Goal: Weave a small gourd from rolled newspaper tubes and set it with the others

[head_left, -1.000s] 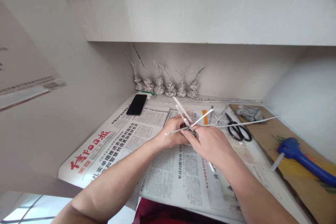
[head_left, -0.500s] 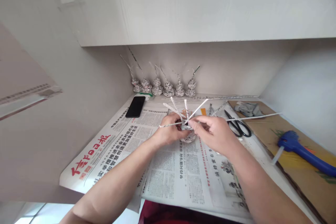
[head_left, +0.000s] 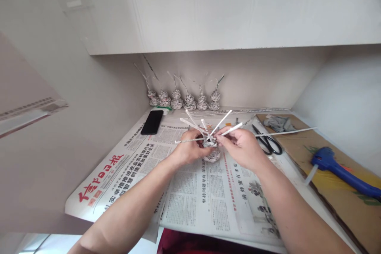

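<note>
Between my hands stands a small gourd-shaped weaving of rolled paper (head_left: pixel 212 155), with several pale paper strips (head_left: pixel 222 122) fanning out of its open top. My left hand (head_left: pixel 190 145) is wrapped round its left side, the thumb across the front of the neck. On the other side my right hand (head_left: pixel 238 143) pinches at the rim, where a paper strip comes out; the fingertips partly cover that spot. A long paper tube (head_left: pixel 285 131) stretches away to the right from behind my right hand.
Several finished-looking paper gourds (head_left: pixel 189 101) line the back wall. A black phone (head_left: pixel 152 122) lies at left on newspaper (head_left: pixel 131 166). Black-handled scissors (head_left: pixel 269 143) lie right of my hand, near cardboard (head_left: pixel 336 202) bearing a blue glue gun (head_left: pixel 330 162) and a crumpled grey cloth (head_left: pixel 279 123).
My right hand has shifted slightly at the rim, and a strip there now leans out over it to the right. The left hand keeps its hold on the woven gourd.
</note>
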